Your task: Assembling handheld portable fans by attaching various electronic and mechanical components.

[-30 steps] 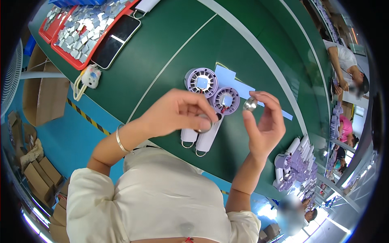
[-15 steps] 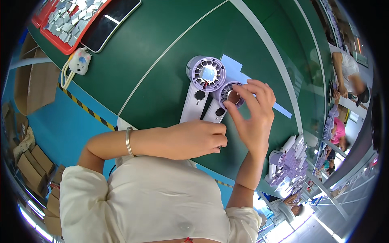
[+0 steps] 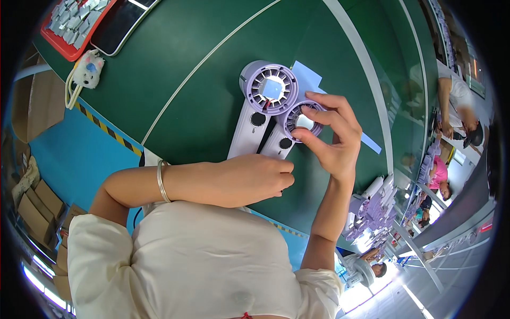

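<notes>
Two lilac handheld fans with pale handles lie side by side on the green table. The larger-looking left fan (image 3: pixel 245 127) has a bluish square plate (image 3: pixel 271 89) at the middle of its round head, with a bit of red below it. My left hand (image 3: pixel 260 178) is closed over the lower handle of the right fan (image 3: pixel 278 144); its fingertips are curled out of sight. At that fan's head is my right hand (image 3: pixel 334 125), with thumb and index finger bent around a shiny silver plate (image 3: pixel 304 122) at the centre and another finger on the rim.
Pale blue strips (image 3: pixel 306 76) lie behind the fans. A red tray (image 3: pixel 71 52) of small silver plates, a phone (image 3: pixel 118 29) and a plush charm (image 3: pixel 87 70) are at the far left. More fan parts (image 3: pixel 369 210) are piled at right. Other people work beyond.
The view has shifted slightly. The plate under my right fingers looked brownish and now shines silver-white. My right hand stays at the right fan's head; my left keeps its place on the handle.
</notes>
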